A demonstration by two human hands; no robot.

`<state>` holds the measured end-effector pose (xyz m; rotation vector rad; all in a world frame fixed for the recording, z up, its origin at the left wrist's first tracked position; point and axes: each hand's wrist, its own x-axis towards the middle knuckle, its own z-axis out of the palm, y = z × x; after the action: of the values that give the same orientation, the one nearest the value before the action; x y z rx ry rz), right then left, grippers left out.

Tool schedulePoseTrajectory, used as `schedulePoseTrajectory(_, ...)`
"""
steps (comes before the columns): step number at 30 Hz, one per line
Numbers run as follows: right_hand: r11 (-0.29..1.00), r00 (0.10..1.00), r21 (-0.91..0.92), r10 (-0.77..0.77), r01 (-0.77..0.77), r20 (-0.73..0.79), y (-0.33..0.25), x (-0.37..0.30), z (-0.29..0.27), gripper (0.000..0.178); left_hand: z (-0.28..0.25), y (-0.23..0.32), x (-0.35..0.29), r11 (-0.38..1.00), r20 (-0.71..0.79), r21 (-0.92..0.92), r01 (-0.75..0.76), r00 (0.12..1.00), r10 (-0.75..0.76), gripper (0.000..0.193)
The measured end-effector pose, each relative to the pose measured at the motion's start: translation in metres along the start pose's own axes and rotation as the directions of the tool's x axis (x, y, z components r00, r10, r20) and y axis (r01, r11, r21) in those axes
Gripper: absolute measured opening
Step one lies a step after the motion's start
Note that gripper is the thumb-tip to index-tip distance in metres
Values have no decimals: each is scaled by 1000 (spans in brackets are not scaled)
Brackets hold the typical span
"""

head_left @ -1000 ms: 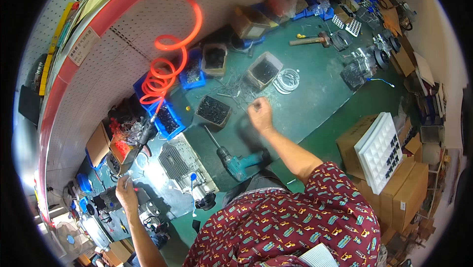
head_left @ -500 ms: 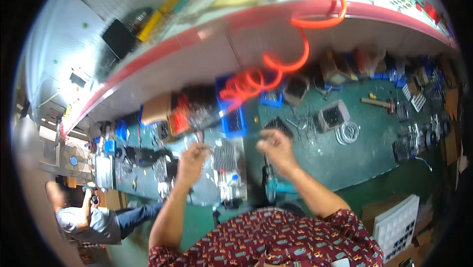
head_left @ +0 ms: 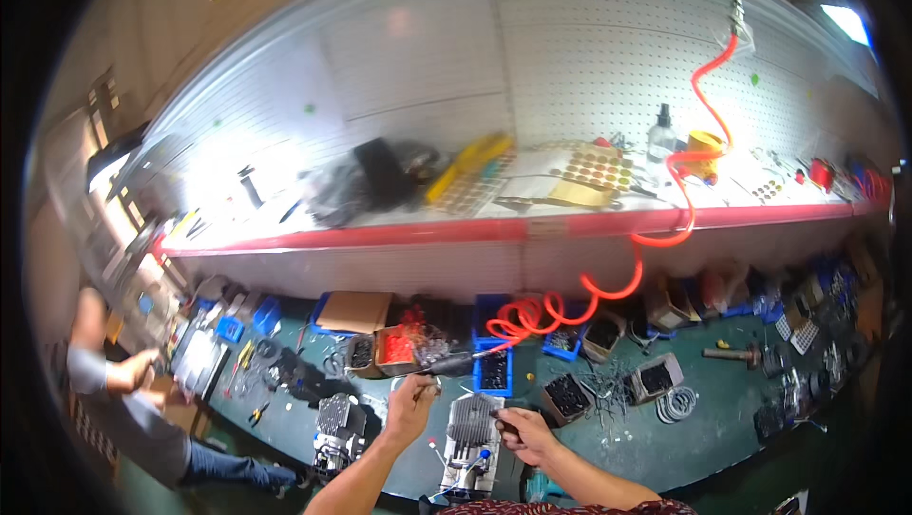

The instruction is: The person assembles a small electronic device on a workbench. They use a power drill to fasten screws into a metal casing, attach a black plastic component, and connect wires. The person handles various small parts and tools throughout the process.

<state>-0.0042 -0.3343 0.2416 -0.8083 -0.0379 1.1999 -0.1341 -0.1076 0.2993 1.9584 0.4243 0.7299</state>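
My left hand (head_left: 409,412) is closed around the near end of a slim black air tool (head_left: 448,364), which hangs from a red coiled hose (head_left: 537,317). Below and between my hands sits a grey metal unit with a finned top (head_left: 469,422) and a blue knob (head_left: 484,454). Just right of the fins, my right hand (head_left: 528,436) has its fingers pinched together. Something small and dark shows at those fingertips, too unclear to name. A blue bin (head_left: 493,371) of small dark parts stands behind the finned unit.
A second metal unit (head_left: 338,434) stands to the left. Boxes of dark screws (head_left: 567,395), a ring of grey tubing (head_left: 676,405) and a hammer (head_left: 730,354) lie to the right. A red-edged shelf (head_left: 560,225) spans the back. Another person (head_left: 142,420) works at far left.
The view has tilted up, showing more of the shelf. My left hand, just below the air tool before, is now on its end. My right hand has come closer to the finned unit.
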Motion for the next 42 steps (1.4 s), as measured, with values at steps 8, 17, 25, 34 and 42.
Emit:
schedulePoseTrajectory(8,993,996,-110,-42,51,77,2,-16,20,23,-62,-46,1,773,65,583,-250,963,263,39)
schedulePoseTrajectory(17,948,982,-282,-172,145,-75,13,4,58,11,-1,-8,-38,997,548,-40,69,835,-36,25)
schedulePoseTrajectory(25,945,984,-305,-151,116,-92,21,13,63,10,-41,10,-4,958,498,158,-241,857,134,36)
schedulePoseTrajectory(34,972,965,-144,-209,187,-156,17,-12,30,11,-117,198,255,240,295,872,-427,849,439,66)
schedulePoseTrajectory(42,979,961,-4,-202,205,-189,18,-19,-16,9,-117,198,363,-270,426,887,-375,890,163,63)
